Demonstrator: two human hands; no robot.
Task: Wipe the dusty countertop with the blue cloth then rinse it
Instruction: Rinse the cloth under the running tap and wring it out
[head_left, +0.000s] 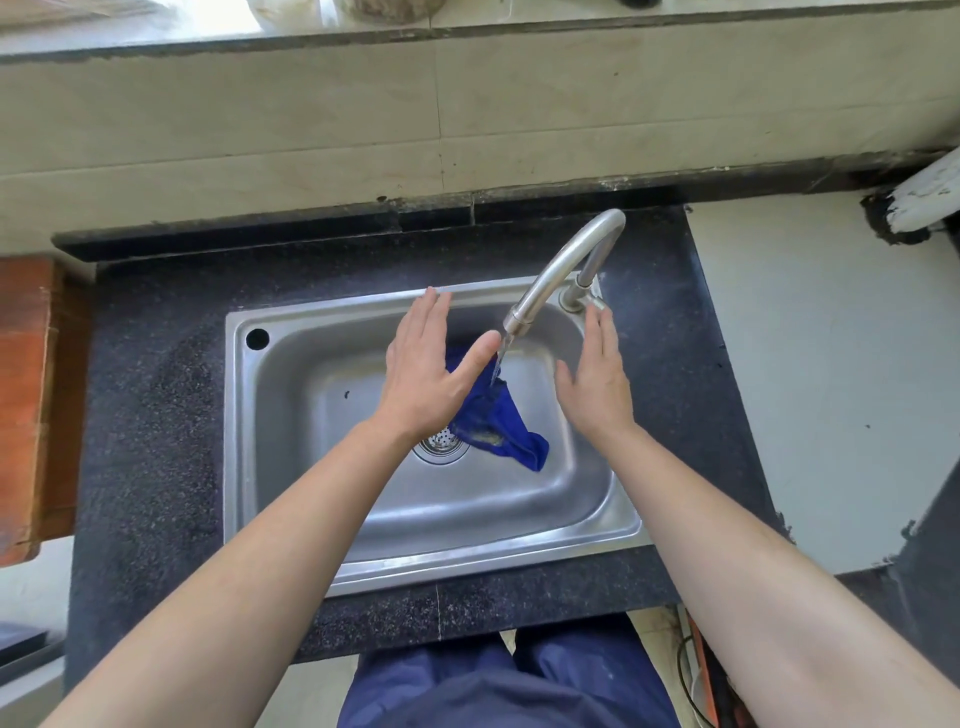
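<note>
Sink (363, 499): blue cloth (501, 421) diagonal, far-left to near-right; left hand (426, 374), right hand (597, 387) spread.

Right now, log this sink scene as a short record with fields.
cloth: blue cloth, crumpled in the sink, beside the drain
water: tap running, stream lands on the cloth
left hand: open, over the cloth, holding nothing
right hand: open, fingertips at the tap base
stage: rinsing under way
</note>
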